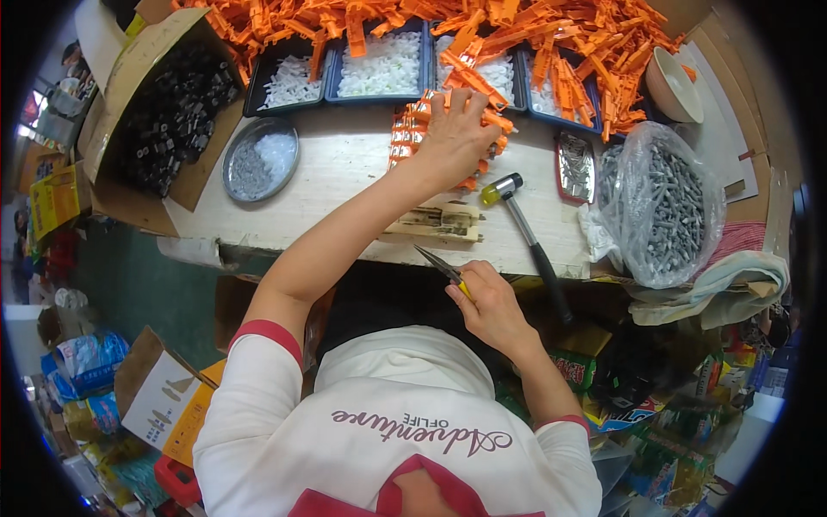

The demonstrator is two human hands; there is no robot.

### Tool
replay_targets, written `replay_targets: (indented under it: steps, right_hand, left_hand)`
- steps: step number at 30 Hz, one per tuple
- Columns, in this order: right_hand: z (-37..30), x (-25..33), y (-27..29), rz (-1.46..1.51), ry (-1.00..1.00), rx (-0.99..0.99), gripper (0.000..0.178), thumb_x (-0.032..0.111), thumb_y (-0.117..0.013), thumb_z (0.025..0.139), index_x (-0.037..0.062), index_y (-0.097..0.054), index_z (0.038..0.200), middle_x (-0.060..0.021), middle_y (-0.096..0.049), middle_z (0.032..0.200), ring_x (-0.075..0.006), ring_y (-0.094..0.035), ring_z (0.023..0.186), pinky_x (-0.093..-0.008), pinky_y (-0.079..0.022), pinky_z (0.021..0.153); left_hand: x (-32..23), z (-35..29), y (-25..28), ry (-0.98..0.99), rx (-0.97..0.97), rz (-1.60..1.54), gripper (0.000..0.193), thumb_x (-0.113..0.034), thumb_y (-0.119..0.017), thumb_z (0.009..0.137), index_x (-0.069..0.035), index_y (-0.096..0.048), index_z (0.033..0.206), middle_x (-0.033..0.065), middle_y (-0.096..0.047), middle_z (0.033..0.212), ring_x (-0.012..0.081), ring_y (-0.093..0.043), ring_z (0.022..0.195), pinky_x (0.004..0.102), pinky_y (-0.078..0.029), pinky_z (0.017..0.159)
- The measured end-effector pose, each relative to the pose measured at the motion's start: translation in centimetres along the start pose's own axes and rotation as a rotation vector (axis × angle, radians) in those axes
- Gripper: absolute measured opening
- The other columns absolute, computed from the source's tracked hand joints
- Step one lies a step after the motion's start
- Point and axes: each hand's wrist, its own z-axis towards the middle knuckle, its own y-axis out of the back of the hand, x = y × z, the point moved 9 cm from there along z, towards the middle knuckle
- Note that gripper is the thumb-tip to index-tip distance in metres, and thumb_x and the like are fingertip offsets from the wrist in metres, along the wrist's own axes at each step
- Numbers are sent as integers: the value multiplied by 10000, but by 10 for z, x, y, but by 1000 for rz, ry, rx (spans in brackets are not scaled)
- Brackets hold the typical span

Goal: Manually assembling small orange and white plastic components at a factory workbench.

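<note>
My left hand (461,142) reaches across the bench with its fingers curled over a row of orange plastic parts (407,133), its fingertips on an orange part at the row's far side. My right hand (493,306) is closed around the yellow handle of pointed needle-nose pliers (441,262), whose tip points away to the left. Between my hands, near the bench's front edge, lies a pale block-like fixture (438,221) with dark marks. A hammer (527,226) with a yellow face and black grip lies right of it, its handle jutting over the edge.
Blue trays (379,65) of small white pieces line the back beneath heaped orange parts (594,34). At left are a carton of black pieces (172,121) and a round dish (258,159). A bag of grey screw-like pieces (672,207), a red tin (575,165) and a bowl (674,84) stand right.
</note>
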Motion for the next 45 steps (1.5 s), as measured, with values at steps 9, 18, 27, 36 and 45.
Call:
replay_targets:
  steps: [9, 18, 27, 36, 45]
  right_hand:
    - [8, -3, 26, 71, 0, -137, 130, 71, -579, 833, -48, -529, 848, -183, -540, 948, -354, -521, 849, -373, -433, 730]
    - [33, 14, 23, 71, 72, -125, 152, 55, -594, 817, -64, -514, 867, -199, -530, 1043, -356, -501, 910, -394, -431, 773]
    - [28, 19, 16, 38, 37, -81, 172, 134, -546, 875, -37, -537, 885, -190, -533, 984, -359, -507, 904, -395, -420, 774]
    - [18, 13, -3, -30, -9, 105, 176, 119, -579, 848, -44, -511, 860, -179, -522, 854, -371, -522, 771, -397, -435, 666]
    - [13, 28, -36, -86, 56, 289, 234, 156, -613, 827, -51, -508, 859, -182, -531, 889, -363, -539, 788, -395, -457, 681]
  left_hand:
    - [39, -32, 79, 96, -299, -573, 269, 5, -569, 786, -41, -528, 1048, 99, -551, 946, 227, -548, 848, 335, -429, 780]
    - [18, -141, 50, 721, 57, -1332, 306, -115, -503, 912, -14, -466, 1198, 41, -548, 837, 93, -532, 712, 221, -463, 684]
    - [3, -139, 75, 480, -122, -933, 230, -66, -566, 867, 21, -548, 1079, 48, -567, 811, 86, -512, 634, 212, -425, 565]
    - [10, -168, 42, 805, 203, -1267, 188, -78, -586, 841, 43, -576, 984, 87, -571, 697, 157, -511, 490, 233, -426, 463]
    - [-8, -225, 14, 1140, 406, -2201, 219, -141, -623, 804, 42, -570, 911, 141, -552, 638, 203, -532, 433, 302, -440, 377]
